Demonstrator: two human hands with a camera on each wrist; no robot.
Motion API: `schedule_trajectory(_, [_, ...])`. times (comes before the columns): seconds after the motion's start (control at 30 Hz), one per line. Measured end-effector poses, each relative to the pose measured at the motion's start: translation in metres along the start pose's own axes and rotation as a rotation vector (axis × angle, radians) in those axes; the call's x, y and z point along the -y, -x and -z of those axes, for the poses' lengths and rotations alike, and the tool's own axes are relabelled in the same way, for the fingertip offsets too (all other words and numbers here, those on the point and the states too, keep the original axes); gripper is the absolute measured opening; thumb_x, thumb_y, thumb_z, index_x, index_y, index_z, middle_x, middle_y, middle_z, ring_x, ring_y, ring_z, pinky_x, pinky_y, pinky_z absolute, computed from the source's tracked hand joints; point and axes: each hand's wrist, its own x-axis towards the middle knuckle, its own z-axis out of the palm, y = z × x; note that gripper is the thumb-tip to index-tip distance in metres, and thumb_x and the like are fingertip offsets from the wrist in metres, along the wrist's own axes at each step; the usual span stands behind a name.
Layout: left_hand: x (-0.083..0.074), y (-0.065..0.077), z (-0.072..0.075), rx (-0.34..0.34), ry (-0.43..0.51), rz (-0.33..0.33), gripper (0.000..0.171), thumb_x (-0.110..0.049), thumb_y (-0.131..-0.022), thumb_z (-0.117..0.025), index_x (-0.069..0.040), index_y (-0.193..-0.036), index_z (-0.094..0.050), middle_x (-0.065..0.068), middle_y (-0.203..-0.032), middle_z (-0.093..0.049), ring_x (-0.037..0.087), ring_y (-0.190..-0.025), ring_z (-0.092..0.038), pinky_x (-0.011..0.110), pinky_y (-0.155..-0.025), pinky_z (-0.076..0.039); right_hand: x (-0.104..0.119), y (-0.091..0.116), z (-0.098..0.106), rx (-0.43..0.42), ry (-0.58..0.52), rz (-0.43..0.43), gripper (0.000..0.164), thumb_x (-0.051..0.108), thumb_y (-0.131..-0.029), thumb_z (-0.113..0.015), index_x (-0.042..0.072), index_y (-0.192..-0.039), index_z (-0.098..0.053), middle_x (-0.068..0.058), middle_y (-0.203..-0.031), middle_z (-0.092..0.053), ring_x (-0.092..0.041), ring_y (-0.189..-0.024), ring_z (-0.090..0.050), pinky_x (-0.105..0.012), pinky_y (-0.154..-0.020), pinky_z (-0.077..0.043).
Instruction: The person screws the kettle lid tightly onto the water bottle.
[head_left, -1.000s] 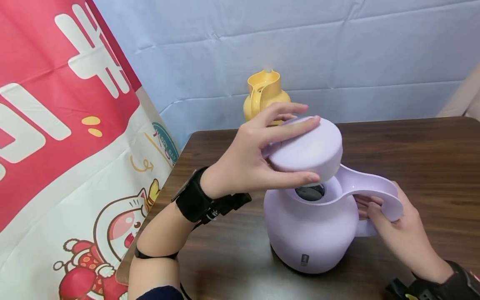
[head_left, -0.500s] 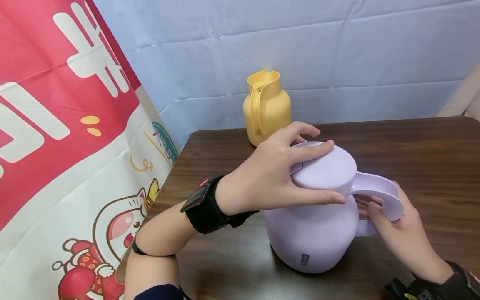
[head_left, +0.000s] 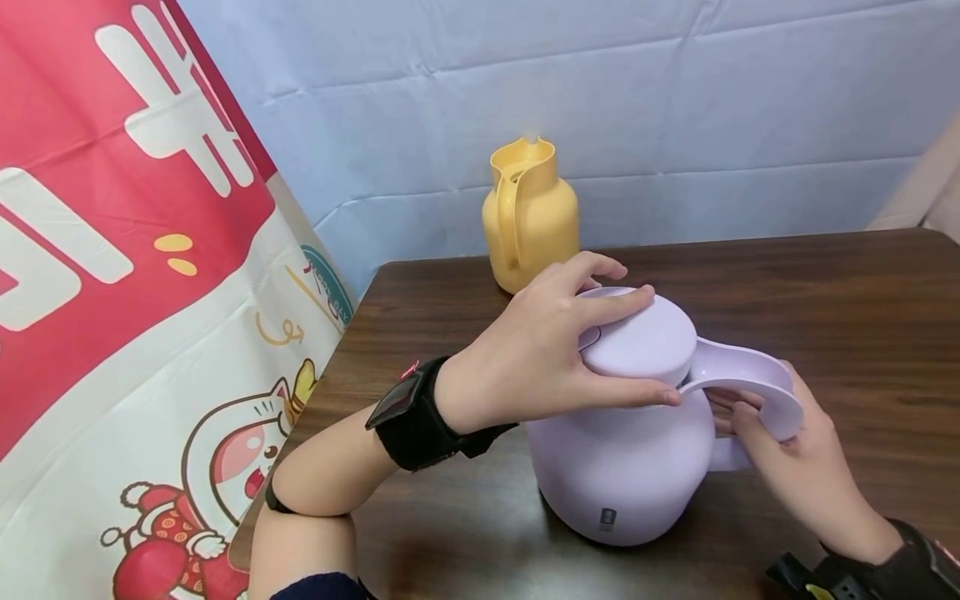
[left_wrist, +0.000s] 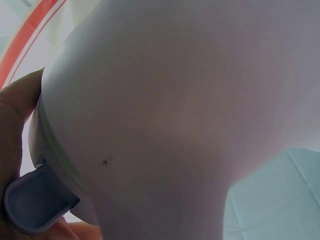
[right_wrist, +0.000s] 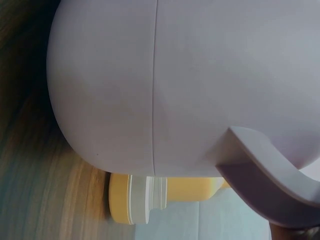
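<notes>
A lilac thermos jug (head_left: 618,475) stands upright on the wooden table. Its round lid (head_left: 641,337) sits at the mouth, and my left hand (head_left: 543,346) holds it from the left, thumb along the near side and fingers over the top. Seen from the left wrist, a grey-blue tab (left_wrist: 40,197) juts from the lid beside my fingers. My right hand (head_left: 795,467) grips the jug's curved handle (head_left: 750,367), thumb at the near side, with some fingers hidden behind it. The right wrist view shows the jug's body (right_wrist: 150,90) and where the handle (right_wrist: 270,175) joins it.
A yellow jug (head_left: 531,221) with an open spout stands behind, near the back edge of the table (head_left: 862,308). Beyond that edge hangs a pale blue cloth (head_left: 712,100). A red and white printed banner (head_left: 217,333) borders the left side.
My left hand has brought the lid down and slightly right, from above the opening onto the jug's mouth. It has shifted only slightly since half a second ago. The right hand stays on the handle.
</notes>
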Motion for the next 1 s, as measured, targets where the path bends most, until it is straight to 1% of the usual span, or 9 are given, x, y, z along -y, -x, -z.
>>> schedule_trajectory(0.13, [-0.0002,0.001,-0.0007,-0.006,-0.029,-0.018,0.068,-0.05,-0.064,-0.084,-0.01,-0.117,-0.069,0.009,-0.117,-0.053,0.017,-0.104,-0.052,0.018,-0.087,-0.038,0.0007,-0.0012,-0.0001,0.002,-0.012,0.011,0.047,-0.018,-0.089,-0.045,0.007,-0.129,-0.043,0.0,-0.115,-0.06,-0.004,-0.104,-0.061,-0.018,-0.074,-0.052])
schedule_trajectory(0.23, [0.0001,0.0018,-0.0007,-0.008,-0.048,-0.024,0.068,-0.051,-0.064,-0.083,-0.01,-0.116,-0.069,0.009,-0.116,-0.053,0.018,-0.103,-0.053,0.019,-0.086,-0.038,0.0014,-0.0019,-0.0002,0.001,0.024,0.009,0.047,-0.017,-0.089,-0.046,0.008,-0.129,-0.043,0.0,-0.115,-0.06,-0.003,-0.104,-0.061,-0.017,-0.074,-0.051])
schedule_trajectory(0.37, [0.0008,0.0024,0.0001,-0.001,-0.046,-0.02,0.068,-0.051,-0.064,-0.083,-0.01,-0.117,-0.069,0.009,-0.116,-0.053,0.018,-0.103,-0.053,0.019,-0.086,-0.038,0.001,-0.002,-0.0007,0.002,0.018,0.006,0.048,-0.017,-0.089,-0.046,0.008,-0.13,-0.043,0.0,-0.115,-0.059,-0.003,-0.104,-0.061,-0.017,-0.074,-0.051])
schedule_trajectory(0.47, [0.0011,0.0025,0.0015,0.026,-0.052,-0.012,0.069,-0.051,-0.065,-0.083,-0.01,-0.119,-0.068,0.009,-0.117,-0.054,0.018,-0.102,-0.053,0.019,-0.085,-0.038,0.0004,-0.0018,-0.0013,-0.004,-0.005,0.005,0.049,-0.018,-0.089,-0.046,0.008,-0.13,-0.043,-0.001,-0.115,-0.06,-0.004,-0.104,-0.061,-0.017,-0.073,-0.052])
schedule_trajectory(0.57, [0.0011,0.002,0.0031,0.071,-0.057,0.002,0.071,-0.051,-0.065,-0.083,-0.011,-0.121,-0.067,0.009,-0.118,-0.055,0.019,-0.102,-0.052,0.019,-0.083,-0.038,0.0,-0.0016,-0.0026,-0.019,-0.07,0.013,0.048,-0.019,-0.088,-0.045,0.005,-0.129,-0.044,-0.002,-0.115,-0.061,-0.006,-0.104,-0.061,-0.018,-0.073,-0.052])
schedule_trajectory(0.67, [0.0015,0.0017,0.0048,0.12,-0.04,0.032,0.071,-0.05,-0.065,-0.083,-0.012,-0.123,-0.065,0.01,-0.121,-0.057,0.019,-0.105,-0.052,0.019,-0.083,-0.039,-0.0006,-0.0016,-0.0033,-0.028,-0.097,0.016,0.047,-0.02,-0.087,-0.044,0.004,-0.128,-0.045,-0.003,-0.114,-0.062,-0.007,-0.103,-0.062,-0.019,-0.073,-0.052])
schedule_trajectory(0.83, [0.0026,0.0025,0.0058,0.17,-0.004,0.079,0.071,-0.049,-0.068,-0.082,-0.014,-0.126,-0.063,0.008,-0.127,-0.056,0.018,-0.113,-0.049,0.019,-0.086,-0.039,-0.0002,-0.0011,-0.0028,-0.036,-0.015,-0.011,0.048,-0.018,-0.088,-0.046,0.009,-0.128,-0.045,0.002,-0.114,-0.062,-0.004,-0.102,-0.062,-0.017,-0.072,-0.052])
schedule_trajectory(1.0, [0.0035,0.0047,0.0043,0.166,-0.007,0.074,0.072,-0.05,-0.069,-0.081,-0.014,-0.128,-0.061,0.007,-0.129,-0.055,0.019,-0.115,-0.048,0.02,-0.087,-0.038,0.0009,-0.0014,-0.0021,-0.019,0.02,-0.015,0.049,-0.017,-0.089,-0.047,0.009,-0.129,-0.044,0.001,-0.115,-0.06,-0.003,-0.103,-0.061,-0.018,-0.073,-0.052])
